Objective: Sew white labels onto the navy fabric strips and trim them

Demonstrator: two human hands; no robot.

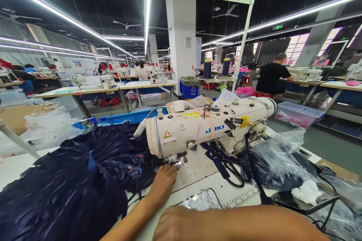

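My left hand [163, 182] lies flat, fingers spread on the plate just below the machine [209, 128] needle — navy fabric [76, 184] heaped left of it. My right hand [181, 226] — near the bottom edge, grip unclear.

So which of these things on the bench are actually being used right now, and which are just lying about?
In use:
- left hand, at the presser foot
- sewing machine
- navy fabric pile, beside that hand
- right hand, low in front; what it touches is hidden

Lying about:
- scissors
- plastic bag
- white cloth
- thread cones
- blue bin
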